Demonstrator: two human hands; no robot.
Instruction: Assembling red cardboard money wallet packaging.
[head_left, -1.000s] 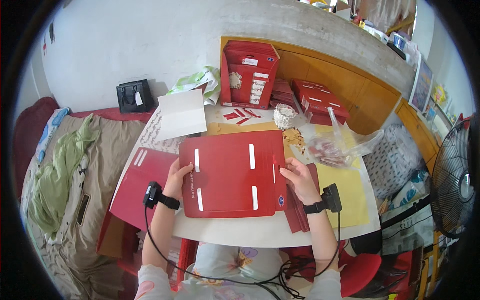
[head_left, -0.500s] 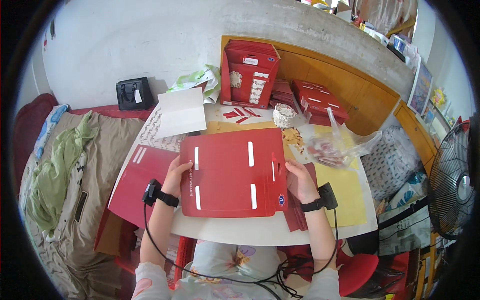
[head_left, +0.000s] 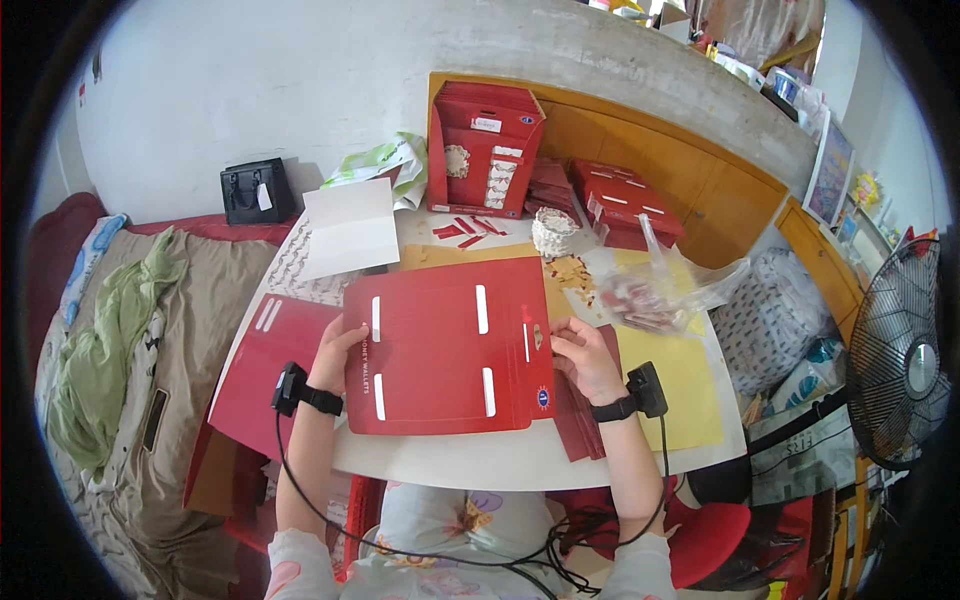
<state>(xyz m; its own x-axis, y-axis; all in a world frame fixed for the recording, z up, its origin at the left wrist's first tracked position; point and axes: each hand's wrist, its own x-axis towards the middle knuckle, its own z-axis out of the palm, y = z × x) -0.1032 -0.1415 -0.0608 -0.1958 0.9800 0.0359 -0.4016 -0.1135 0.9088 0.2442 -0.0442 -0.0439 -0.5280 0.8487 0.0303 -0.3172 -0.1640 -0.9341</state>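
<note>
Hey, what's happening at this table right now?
A person seated at a table holds a flat red cardboard sheet with white slots, left hand on its left edge, right hand on its right edge. More red sheets lie to the left, a yellow sheet and a clear plastic bag to the right. An assembled red box stands at the back.

Black wrist devices (head_left: 291, 388) with trailing cables, pale floral clothing.
</note>
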